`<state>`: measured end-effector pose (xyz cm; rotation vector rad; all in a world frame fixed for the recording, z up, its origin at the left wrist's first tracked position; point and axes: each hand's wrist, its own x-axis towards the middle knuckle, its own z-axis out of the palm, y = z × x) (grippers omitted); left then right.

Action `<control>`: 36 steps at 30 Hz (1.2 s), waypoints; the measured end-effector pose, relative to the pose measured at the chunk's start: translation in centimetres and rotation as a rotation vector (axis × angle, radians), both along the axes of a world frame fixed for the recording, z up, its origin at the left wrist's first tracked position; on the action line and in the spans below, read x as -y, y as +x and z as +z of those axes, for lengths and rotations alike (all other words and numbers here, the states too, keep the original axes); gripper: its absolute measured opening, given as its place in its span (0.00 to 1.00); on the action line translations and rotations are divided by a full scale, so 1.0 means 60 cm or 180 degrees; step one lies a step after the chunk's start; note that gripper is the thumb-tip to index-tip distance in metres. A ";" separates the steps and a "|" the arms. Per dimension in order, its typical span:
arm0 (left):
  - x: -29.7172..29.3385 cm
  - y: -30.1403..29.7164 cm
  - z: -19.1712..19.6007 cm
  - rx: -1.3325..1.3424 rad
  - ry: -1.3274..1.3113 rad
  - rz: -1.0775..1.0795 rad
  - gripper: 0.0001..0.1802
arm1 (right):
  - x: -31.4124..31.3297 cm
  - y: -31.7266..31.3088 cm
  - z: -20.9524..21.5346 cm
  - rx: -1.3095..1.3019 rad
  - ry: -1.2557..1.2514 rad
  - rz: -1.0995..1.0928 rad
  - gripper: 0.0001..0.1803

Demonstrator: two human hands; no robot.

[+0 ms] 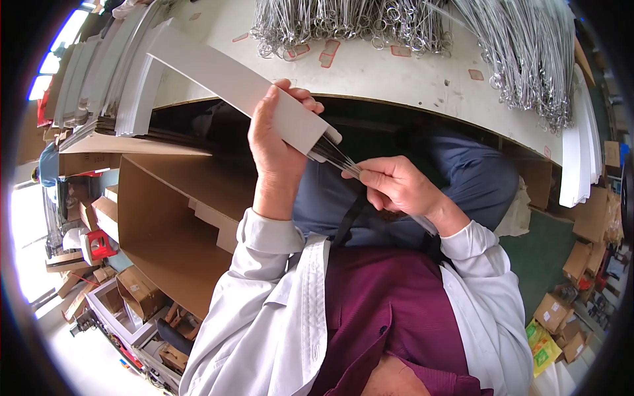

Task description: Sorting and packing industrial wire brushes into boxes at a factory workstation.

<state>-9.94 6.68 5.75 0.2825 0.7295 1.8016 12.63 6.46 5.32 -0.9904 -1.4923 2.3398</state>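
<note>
My left hand (pixel 269 142) is wrapped round a long, narrow white carton (pixel 231 82), held at a slant over the table's near edge. Its open end, with small flaps out, points down toward my right hand (pixel 399 185). Those fingers pinch a bundle of thin metal rods or wires (pixel 338 157), whose far part is inside the carton. Part of the bundle also shows below my right wrist. On the table (pixel 389 86) lie piles of similar grey wires with looped ends (pixel 350 30), and a further pile (pixel 528 59) on the right.
Flat white cartons (pixel 135 92) are stacked at the table's left end. More long white cartons (pixel 578 152) hang over its right edge. A large open cardboard box (pixel 155 224) stands to my left, close to my forearm. Smaller boxes (pixel 553 310) lie at the lower right.
</note>
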 end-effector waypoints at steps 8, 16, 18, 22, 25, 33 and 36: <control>0.013 0.055 -0.036 0.0190 -0.0540 -0.0039 0.16 | -0.038 -0.058 0.003 0.0741 0.1226 -0.0223 0.16; -0.011 0.003 0.003 0.0141 -0.0349 0.0337 0.17 | -0.042 0.051 0.046 0.1141 0.0956 0.0550 0.22; 0.002 0.008 0.007 -0.0236 -0.0144 -0.0011 0.18 | -0.035 0.059 0.031 0.1011 0.1748 0.0085 0.25; 0.012 0.086 -0.033 -0.0098 -0.0248 -0.0289 0.21 | -0.016 0.006 -0.002 0.0426 0.1983 -0.1348 0.28; 0.035 0.150 -0.034 -0.0339 -0.0560 -0.0409 0.23 | -0.028 -0.036 -0.021 0.0065 0.2205 -0.1825 0.25; 0.081 0.129 -0.016 -0.0767 -0.0719 -0.1248 0.26 | -0.040 -0.022 0.006 0.0433 0.2684 -0.1549 0.25; 0.105 0.084 0.035 -0.2880 -0.0758 -0.2387 0.20 | -0.055 0.030 0.023 0.0631 0.2621 -0.1266 0.29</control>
